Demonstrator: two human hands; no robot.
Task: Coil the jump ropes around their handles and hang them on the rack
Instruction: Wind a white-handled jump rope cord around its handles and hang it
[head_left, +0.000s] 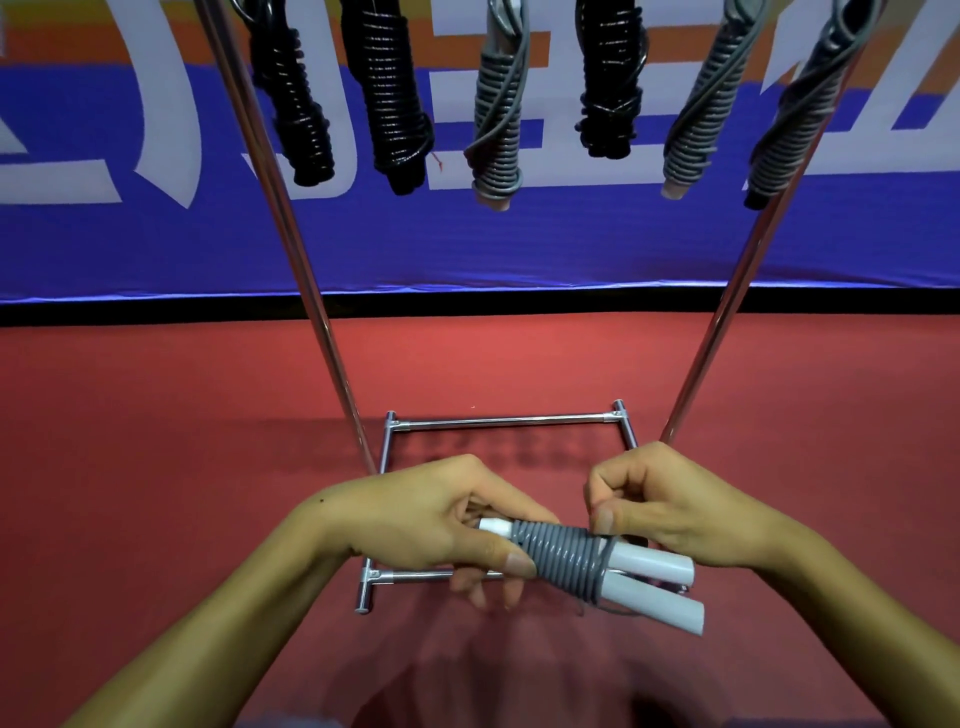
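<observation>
Two hands, left (431, 519) and right (675, 499), grip smooth white handles (654, 582) wrapped in ribbed grey rope (561, 556).

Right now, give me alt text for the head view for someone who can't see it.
Two hands hold a grey jump rope coiled around its paired white handles: the left hand grips one end, the right hand pinches the cord near the other. Beyond, six coiled ropes, black and grey, hang from a chrome rack over red floor.
</observation>
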